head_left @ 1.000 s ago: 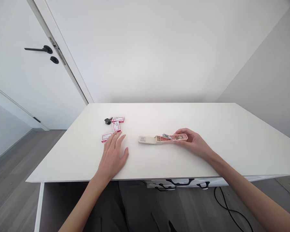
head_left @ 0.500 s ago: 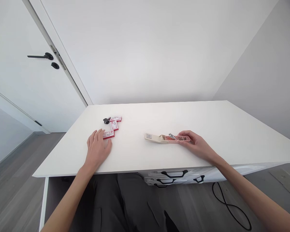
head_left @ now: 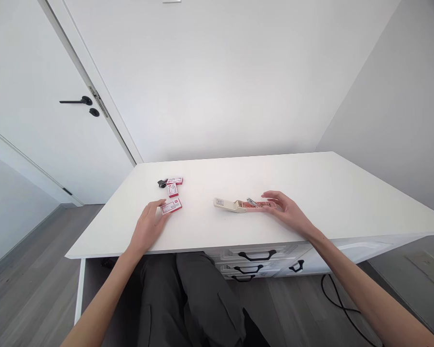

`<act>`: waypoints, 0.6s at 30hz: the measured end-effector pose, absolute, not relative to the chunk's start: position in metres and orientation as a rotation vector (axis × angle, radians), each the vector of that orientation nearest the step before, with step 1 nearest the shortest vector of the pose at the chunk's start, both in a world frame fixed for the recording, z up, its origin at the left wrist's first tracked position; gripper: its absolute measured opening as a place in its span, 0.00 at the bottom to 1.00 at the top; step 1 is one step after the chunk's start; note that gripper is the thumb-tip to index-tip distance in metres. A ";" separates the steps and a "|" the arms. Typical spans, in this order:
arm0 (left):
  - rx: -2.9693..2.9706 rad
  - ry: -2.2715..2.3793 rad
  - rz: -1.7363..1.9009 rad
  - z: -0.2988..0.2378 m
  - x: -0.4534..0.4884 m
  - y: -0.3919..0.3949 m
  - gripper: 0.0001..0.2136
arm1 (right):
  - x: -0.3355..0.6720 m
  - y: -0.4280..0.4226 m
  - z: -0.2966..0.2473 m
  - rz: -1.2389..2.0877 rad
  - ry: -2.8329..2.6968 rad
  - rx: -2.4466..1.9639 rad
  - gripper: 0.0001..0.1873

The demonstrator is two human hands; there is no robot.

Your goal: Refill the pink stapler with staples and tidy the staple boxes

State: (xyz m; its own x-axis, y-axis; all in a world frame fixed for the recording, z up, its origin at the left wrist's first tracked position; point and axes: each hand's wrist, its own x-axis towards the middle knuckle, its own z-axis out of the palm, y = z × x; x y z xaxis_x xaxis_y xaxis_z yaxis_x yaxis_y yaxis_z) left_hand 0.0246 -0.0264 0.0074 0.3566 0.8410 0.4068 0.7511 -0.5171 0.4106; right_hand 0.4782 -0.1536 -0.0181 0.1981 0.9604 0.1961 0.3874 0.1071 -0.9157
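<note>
My left hand (head_left: pixel 150 226) pinches the left end of a small red-and-white box (head_left: pixel 171 206), thumb along its near edge and fingers at the far edge. Beyond it lie two similar boxes (head_left: pixel 172 190), touching each other, with a small black object (head_left: pixel 162 183) beside them whose kind I cannot make out. To the right is a slim case with a pink body (head_left: pixel 259 207) and a cream lid (head_left: pixel 225 205) swung back to the left, a square printed code on it. Small metal pieces sit inside. My right hand (head_left: pixel 287 212) curves around the case's right end, fingers apart.
Everything lies on a white desk (head_left: pixel 210 231) against a white wall. Drawers with black handles (head_left: pixel 257 255) are under its front edge, above my legs. A black cable (head_left: pixel 342 306) runs over the floor at right; a door (head_left: pixel 32 120) stands at left.
My left hand has closed on the nearest box and shifted it right and towards me, away from the other two. My right hand's fingers have loosened around the case. The view has shifted slightly.
</note>
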 end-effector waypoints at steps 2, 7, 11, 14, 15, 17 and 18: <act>2.446 1.373 0.957 0.008 0.031 -0.039 0.22 | 0.479 -0.156 -0.024 0.595 -1.249 -1.384 0.25; 2.501 1.170 1.013 0.013 0.063 -0.073 0.21 | 0.453 -0.177 -0.029 0.288 -1.088 -1.316 0.12; 2.542 1.029 0.954 0.019 0.091 -0.090 0.22 | 0.414 -0.193 -0.019 0.495 -1.325 -1.211 0.09; 2.554 0.954 0.908 0.019 0.105 -0.095 0.23 | 0.391 -0.194 -0.012 0.697 -1.426 -1.171 0.09; 2.555 0.933 0.901 0.018 0.108 -0.096 0.23 | 0.386 -0.191 -0.010 0.752 -1.443 -1.161 0.10; 2.551 0.900 0.903 0.015 0.112 -0.097 0.24 | 0.380 -0.185 -0.009 0.861 -1.454 -1.133 0.12; 2.546 0.890 0.907 0.012 0.113 -0.096 0.24 | 0.379 -0.181 -0.008 0.918 -1.450 -1.112 0.14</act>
